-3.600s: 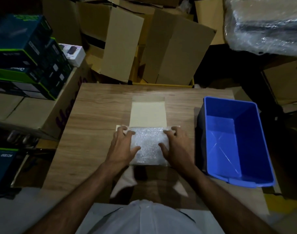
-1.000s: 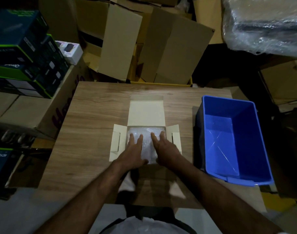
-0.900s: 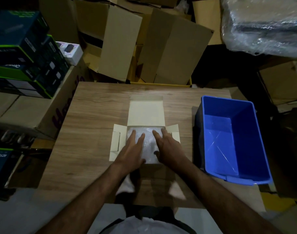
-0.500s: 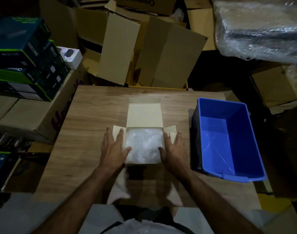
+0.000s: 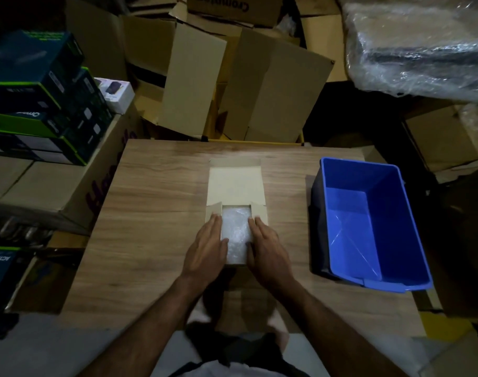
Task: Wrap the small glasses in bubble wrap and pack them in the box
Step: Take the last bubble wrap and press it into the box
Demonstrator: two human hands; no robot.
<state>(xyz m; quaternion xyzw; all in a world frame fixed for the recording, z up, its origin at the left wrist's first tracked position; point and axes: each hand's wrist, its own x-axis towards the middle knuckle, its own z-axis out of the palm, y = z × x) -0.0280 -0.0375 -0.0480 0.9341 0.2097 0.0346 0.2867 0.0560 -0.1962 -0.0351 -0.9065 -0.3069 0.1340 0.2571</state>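
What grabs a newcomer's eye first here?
The two hands, left hand and right hand, pressing the side flaps of the small cardboard box down over the bubble wrap bundle at table centre. Next, the bright blue bin standing to the right.

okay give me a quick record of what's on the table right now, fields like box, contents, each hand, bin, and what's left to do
box: small cardboard box on the wooden table, big lid flap open, lying flat away from the person
contents: bubble-wrapped bundle inside
left hand: flat, fingers straight, pressing the left side flap inward
right hand: flat, pressing the right side flap inward
bin: blue plastic bin, right of the box, apart, looks empty
left to do: probably fold down the lid flap
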